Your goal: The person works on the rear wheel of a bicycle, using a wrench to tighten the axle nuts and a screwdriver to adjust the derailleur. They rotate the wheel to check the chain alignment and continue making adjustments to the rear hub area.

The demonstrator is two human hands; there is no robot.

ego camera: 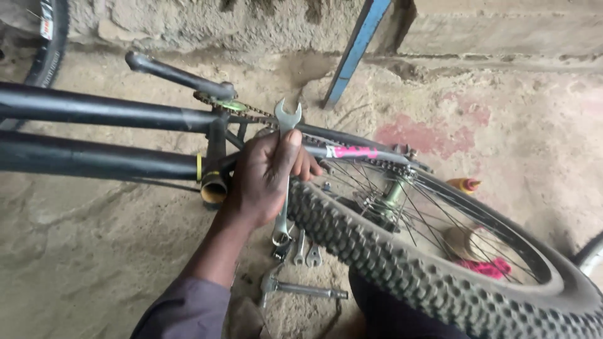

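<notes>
The black bicycle frame (94, 135) runs off the left edge, and the knobby rear tyre (402, 263) is cut by the bottom and right edges. The hand (267, 176) hides the middle of the wrench (286, 119), and its arm leaves at the bottom. Small tools (301, 254) on the ground are too blurred to tell apart.

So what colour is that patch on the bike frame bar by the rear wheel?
Bright pink, on the black frame bar, just beyond the hand holding the spanner; seen in the head view.
</notes>
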